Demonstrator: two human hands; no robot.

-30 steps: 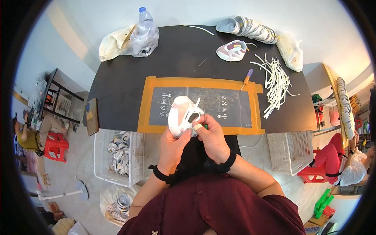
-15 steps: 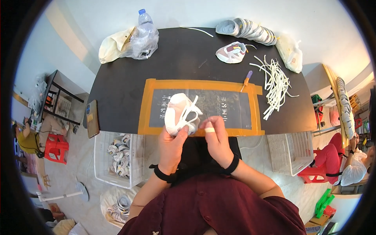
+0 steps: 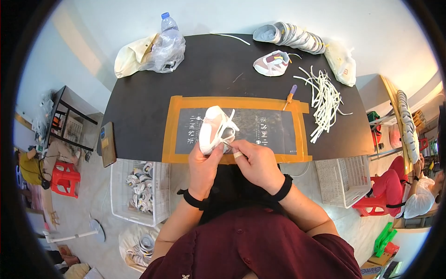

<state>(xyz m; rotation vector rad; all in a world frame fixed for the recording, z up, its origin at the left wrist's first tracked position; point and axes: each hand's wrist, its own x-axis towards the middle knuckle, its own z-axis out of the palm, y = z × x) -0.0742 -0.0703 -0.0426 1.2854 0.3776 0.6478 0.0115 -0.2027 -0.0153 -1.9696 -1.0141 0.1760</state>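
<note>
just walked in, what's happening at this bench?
A person holds a small white shoe in the left hand over the orange-taped mat, while the right hand works at a white lace near its opening. More loose laces lie on the black table to the right, beside a stack of shoes and one finished shoe.

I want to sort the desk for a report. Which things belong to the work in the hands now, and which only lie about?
In the work:
- small white shoe, held by left hand
- white lace, at right hand
- orange-taped mat

Lying about:
- loose white laces
- finished pink-and-white shoe
- stacked shoes
- water bottle
- phone
- screwdriver-like tool
</note>
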